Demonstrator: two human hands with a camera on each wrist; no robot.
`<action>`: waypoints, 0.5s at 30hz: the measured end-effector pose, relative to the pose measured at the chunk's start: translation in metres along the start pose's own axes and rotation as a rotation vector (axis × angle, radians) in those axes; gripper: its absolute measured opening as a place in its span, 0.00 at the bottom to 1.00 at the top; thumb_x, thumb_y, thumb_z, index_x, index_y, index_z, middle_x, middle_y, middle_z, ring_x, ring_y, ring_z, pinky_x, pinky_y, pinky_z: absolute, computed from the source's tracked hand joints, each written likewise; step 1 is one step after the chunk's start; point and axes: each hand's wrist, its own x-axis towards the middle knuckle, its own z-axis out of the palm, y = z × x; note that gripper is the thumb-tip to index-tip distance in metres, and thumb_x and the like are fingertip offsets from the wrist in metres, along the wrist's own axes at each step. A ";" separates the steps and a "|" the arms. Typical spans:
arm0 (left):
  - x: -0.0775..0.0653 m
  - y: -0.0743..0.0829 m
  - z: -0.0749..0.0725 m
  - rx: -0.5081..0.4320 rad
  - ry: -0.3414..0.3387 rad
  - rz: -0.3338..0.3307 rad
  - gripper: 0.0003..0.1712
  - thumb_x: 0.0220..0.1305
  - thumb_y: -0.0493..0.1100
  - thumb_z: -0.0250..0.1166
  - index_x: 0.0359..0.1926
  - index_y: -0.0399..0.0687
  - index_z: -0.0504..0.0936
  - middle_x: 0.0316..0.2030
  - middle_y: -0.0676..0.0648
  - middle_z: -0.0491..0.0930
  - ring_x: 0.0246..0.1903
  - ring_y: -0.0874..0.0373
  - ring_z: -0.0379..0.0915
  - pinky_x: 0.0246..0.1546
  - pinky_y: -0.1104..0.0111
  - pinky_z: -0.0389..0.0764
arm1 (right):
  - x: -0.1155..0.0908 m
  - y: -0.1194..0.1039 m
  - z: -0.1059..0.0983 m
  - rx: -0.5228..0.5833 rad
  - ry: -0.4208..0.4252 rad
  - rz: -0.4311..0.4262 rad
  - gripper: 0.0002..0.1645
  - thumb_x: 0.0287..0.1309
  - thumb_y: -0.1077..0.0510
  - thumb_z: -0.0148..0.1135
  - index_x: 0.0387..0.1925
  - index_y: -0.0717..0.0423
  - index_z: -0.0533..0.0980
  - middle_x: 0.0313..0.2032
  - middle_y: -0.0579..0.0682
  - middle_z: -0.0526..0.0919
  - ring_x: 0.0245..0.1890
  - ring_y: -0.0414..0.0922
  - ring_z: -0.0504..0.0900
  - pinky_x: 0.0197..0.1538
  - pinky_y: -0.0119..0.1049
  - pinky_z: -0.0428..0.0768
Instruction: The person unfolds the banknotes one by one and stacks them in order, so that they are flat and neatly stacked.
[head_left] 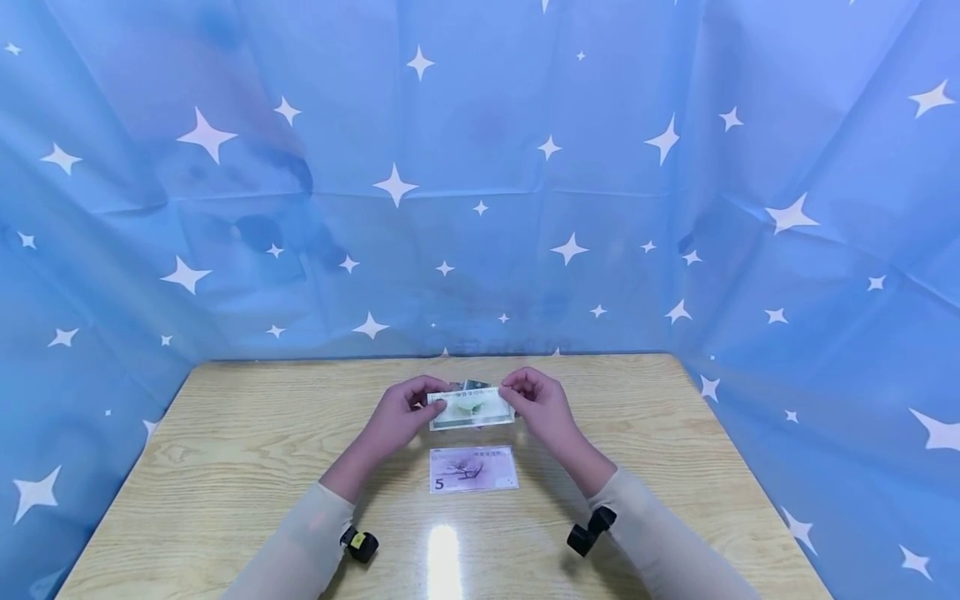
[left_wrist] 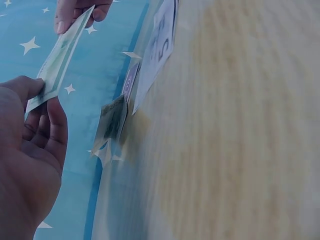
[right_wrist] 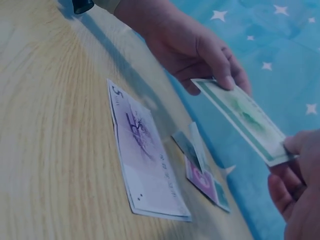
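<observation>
A green and white banknote is stretched between my two hands, raised above the table. My left hand pinches its left end between thumb and fingers, and my right hand pinches the right end. On the table nearer to me lies a purple banknote marked with a 5. Behind the green note, mostly hidden in the head view, is a small group of other notes; the right wrist view shows a pink-purple note and a folded greenish note there.
The wooden table ends at a back edge close behind the notes. A blue curtain with white stars hangs behind it and at both sides. Small black wrist cameras sit on both sleeves.
</observation>
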 end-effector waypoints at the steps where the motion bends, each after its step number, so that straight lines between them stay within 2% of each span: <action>1: -0.001 0.000 0.000 0.000 -0.001 -0.003 0.14 0.77 0.38 0.72 0.59 0.49 0.90 0.34 0.45 0.79 0.30 0.54 0.72 0.31 0.69 0.75 | -0.001 0.000 -0.001 -0.006 -0.004 0.000 0.05 0.74 0.63 0.71 0.48 0.59 0.85 0.36 0.57 0.86 0.30 0.47 0.79 0.36 0.40 0.85; 6: -0.009 0.002 0.000 -0.007 -0.011 -0.025 0.14 0.76 0.37 0.72 0.58 0.52 0.90 0.32 0.47 0.78 0.31 0.53 0.75 0.31 0.69 0.78 | -0.007 0.001 -0.004 -0.039 -0.022 0.028 0.07 0.73 0.63 0.72 0.50 0.56 0.88 0.39 0.54 0.88 0.29 0.45 0.81 0.34 0.39 0.87; 9: -0.011 0.003 0.001 -0.006 -0.012 -0.037 0.13 0.76 0.37 0.72 0.58 0.52 0.91 0.32 0.47 0.77 0.31 0.54 0.74 0.30 0.69 0.77 | -0.010 0.002 -0.005 -0.054 -0.034 0.054 0.09 0.72 0.62 0.74 0.51 0.56 0.88 0.40 0.53 0.88 0.29 0.45 0.82 0.35 0.42 0.88; 12: -0.013 0.003 0.002 0.000 -0.014 -0.041 0.13 0.76 0.37 0.72 0.58 0.52 0.91 0.32 0.47 0.77 0.31 0.54 0.73 0.30 0.69 0.76 | -0.014 0.003 -0.007 -0.066 -0.053 0.073 0.12 0.71 0.62 0.75 0.53 0.59 0.88 0.40 0.53 0.88 0.30 0.45 0.83 0.37 0.46 0.89; 15: -0.016 0.002 0.002 0.007 -0.019 -0.045 0.13 0.76 0.37 0.72 0.57 0.51 0.91 0.31 0.47 0.77 0.30 0.55 0.72 0.29 0.69 0.75 | -0.017 0.004 -0.008 -0.070 -0.074 0.082 0.14 0.70 0.63 0.75 0.55 0.61 0.87 0.40 0.52 0.88 0.31 0.46 0.83 0.37 0.45 0.89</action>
